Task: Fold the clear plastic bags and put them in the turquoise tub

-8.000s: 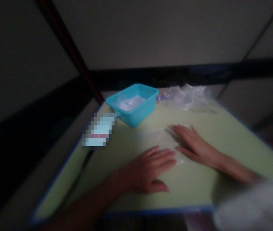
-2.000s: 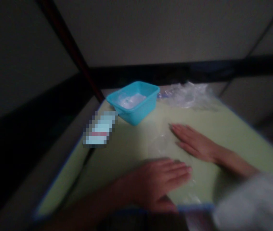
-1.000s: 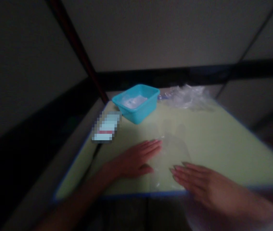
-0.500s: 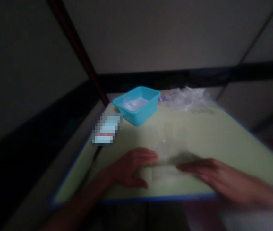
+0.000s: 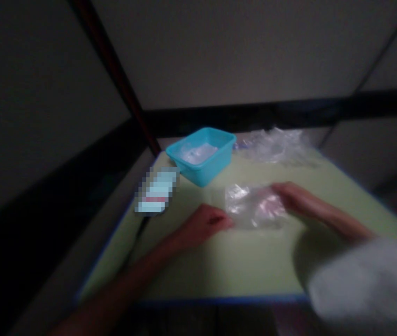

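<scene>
A clear plastic bag point(image 5: 250, 207) is stretched between my two hands above the pale yellow-green tabletop. My left hand point(image 5: 215, 221) is closed in a pinch at the bag's lower left corner. At the bag's upper right, my right hand point(image 5: 285, 196) has its fingers closed on the edge, and some of them are hidden behind the shiny film. Pinkish colour shows through the plastic beside my right fingers.
Beyond my hands a turquoise basket point(image 5: 207, 172) holds clear plastic. Crumpled clear plastic point(image 5: 277, 144) lies at the back right. A pixelated flat object point(image 5: 158, 191) is at the left, with a dark cord point(image 5: 138, 235). The table point(image 5: 240, 275) has a blue edge.
Both hands were low and flat with fingers stretched out near the bag on the table. Now they are closed on the bag; it and my right hand have moved up and away.
</scene>
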The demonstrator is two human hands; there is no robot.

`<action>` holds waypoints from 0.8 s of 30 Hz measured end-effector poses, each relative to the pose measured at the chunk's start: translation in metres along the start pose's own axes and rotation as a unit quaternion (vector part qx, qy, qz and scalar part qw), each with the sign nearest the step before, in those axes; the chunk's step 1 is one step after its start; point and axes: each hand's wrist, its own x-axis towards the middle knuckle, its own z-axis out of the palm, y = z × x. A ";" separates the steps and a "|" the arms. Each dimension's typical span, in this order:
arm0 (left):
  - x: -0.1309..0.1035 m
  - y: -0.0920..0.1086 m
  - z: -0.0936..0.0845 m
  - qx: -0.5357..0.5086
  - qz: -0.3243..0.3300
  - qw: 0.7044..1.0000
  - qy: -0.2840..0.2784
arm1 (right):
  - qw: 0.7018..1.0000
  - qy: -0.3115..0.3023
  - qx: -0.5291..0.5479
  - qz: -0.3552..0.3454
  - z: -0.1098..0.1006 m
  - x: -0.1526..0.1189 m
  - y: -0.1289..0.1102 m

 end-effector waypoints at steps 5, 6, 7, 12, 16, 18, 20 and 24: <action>0.019 -0.010 0.001 -0.088 -0.072 0.993 -0.006 | 0.994 0.090 0.041 0.047 -0.008 -0.006 0.012; 0.022 -0.012 0.001 -0.107 -0.092 0.990 -0.001 | 0.993 0.102 0.041 0.050 -0.009 -0.010 0.015; 0.024 -0.012 0.001 -0.126 -0.111 0.986 0.003 | 0.992 0.112 0.035 0.047 -0.010 -0.014 0.018; 0.030 -0.012 0.001 -0.169 -0.184 0.968 0.018 | 0.992 0.112 -0.047 -0.017 -0.005 -0.028 0.030; 0.029 -0.010 0.001 -0.184 -0.194 0.963 0.024 | 0.993 0.094 -0.058 -0.029 0.002 -0.027 0.031; 0.028 -0.008 0.001 -0.189 -0.196 0.962 0.026 | 0.994 0.094 -0.054 -0.026 0.005 -0.025 0.030; 0.027 -0.007 0.001 -0.190 -0.200 0.961 0.033 | 0.993 0.101 -0.058 -0.023 0.007 -0.024 0.029; 0.026 -0.006 0.001 -0.176 -0.204 0.962 0.037 | 0.992 0.099 -0.083 -0.015 0.009 -0.024 0.029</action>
